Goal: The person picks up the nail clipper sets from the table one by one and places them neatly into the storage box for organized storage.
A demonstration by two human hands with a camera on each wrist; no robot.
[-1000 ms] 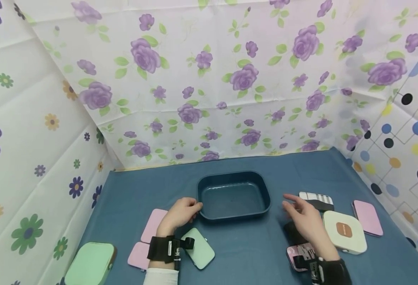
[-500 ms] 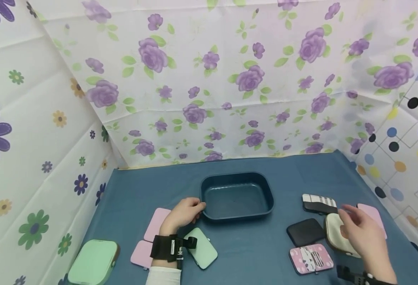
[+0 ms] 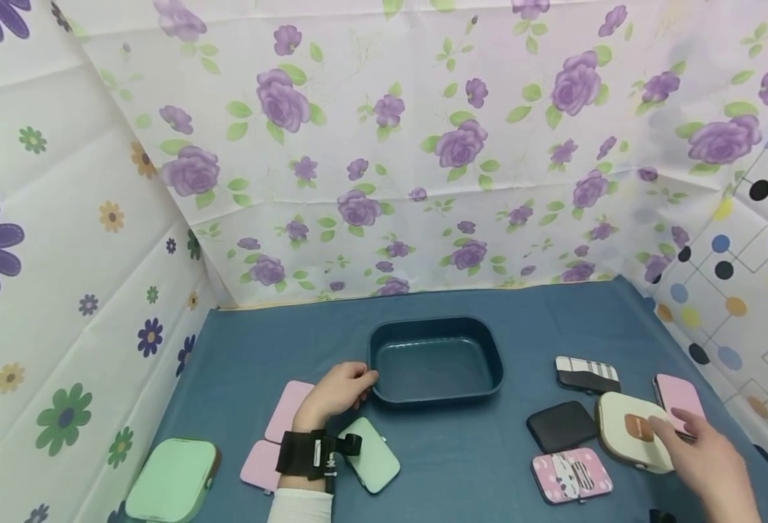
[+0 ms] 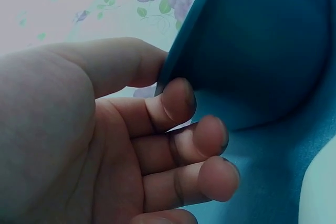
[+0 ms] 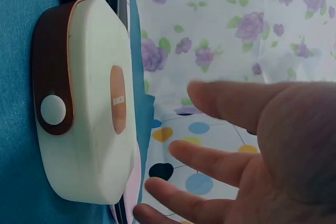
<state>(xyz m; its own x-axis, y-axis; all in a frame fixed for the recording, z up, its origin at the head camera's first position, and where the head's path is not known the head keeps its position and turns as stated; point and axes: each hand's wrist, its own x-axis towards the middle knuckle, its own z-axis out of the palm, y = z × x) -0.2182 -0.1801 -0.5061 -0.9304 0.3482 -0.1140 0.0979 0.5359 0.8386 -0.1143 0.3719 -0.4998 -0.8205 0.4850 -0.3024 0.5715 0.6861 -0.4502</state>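
Note:
My left hand (image 3: pixel 339 392) pinches the left rim of a dark blue plastic tub (image 3: pixel 436 398); in the left wrist view its thumb and a fingertip (image 4: pixel 179 100) meet at the tub wall (image 4: pixel 184 40). Nothing lies inside the tub. On the right, my right hand (image 3: pixel 707 454) hovers with spread fingers over the edge of a cream case (image 3: pixel 619 428) and the near end of a pink pouch (image 3: pixel 679 396). The right wrist view shows the cream case (image 5: pixel 97 129) with its brown strap and white snap, apart from the fingers (image 5: pixel 210 166).
Near the cream case lie a black pouch (image 3: pixel 562 426), a pink cartoon-print pouch (image 3: pixel 572 476) and a black-and-white pouch (image 3: pixel 586 374). By the left forearm are a mint pouch (image 3: pixel 373 456) and two pink pouches (image 3: pixel 261 465). A green case (image 3: pixel 171 479) sits further left. Patterned cloth walls enclose the table.
My right hand has moved right and toward me, from beside the tub, across the pouches, to the cream case and pink pouch. The left hand stays on the tub rim. The view shifted slightly.

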